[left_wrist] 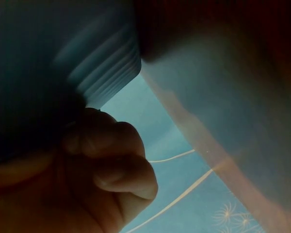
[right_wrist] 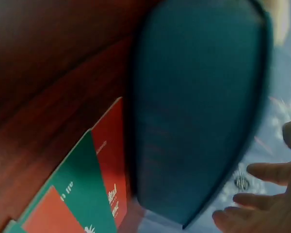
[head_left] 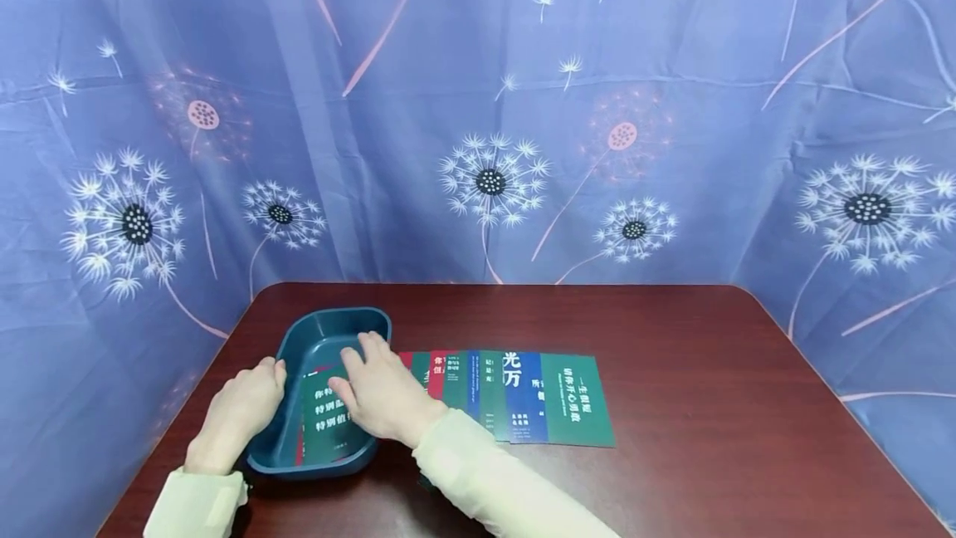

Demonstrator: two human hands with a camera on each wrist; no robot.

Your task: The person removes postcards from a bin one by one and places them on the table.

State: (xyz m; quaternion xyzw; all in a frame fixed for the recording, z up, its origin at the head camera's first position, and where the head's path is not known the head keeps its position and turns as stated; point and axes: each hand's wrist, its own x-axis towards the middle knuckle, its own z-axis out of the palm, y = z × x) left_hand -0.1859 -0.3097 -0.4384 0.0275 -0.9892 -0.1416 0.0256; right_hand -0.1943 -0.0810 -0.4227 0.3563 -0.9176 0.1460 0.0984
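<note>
A deep blue plastic tub [head_left: 309, 470] stands at the left of the table, its inside facing up in the head view. Green and red printed cards [head_left: 329, 437] lie in it. My left hand [head_left: 235, 409] grips the tub's left rim; curled fingers [left_wrist: 123, 167] show beside the ridged wall in the left wrist view. Over the tub's right side reaches my right hand [head_left: 388, 393], fingers loosely spread and holding nothing; in the right wrist view they stand beyond the rim. To the right, overlapping cards [head_left: 578, 405] in green, blue and red form a row, partly covered by my right forearm.
The dark red wooden table [head_left: 717, 405] extends right of the cards. Behind it hangs a blue curtain [head_left: 388, 214] with dandelion prints, which also closes off both sides. A small dark object [head_left: 426, 482] shows beneath the right sleeve.
</note>
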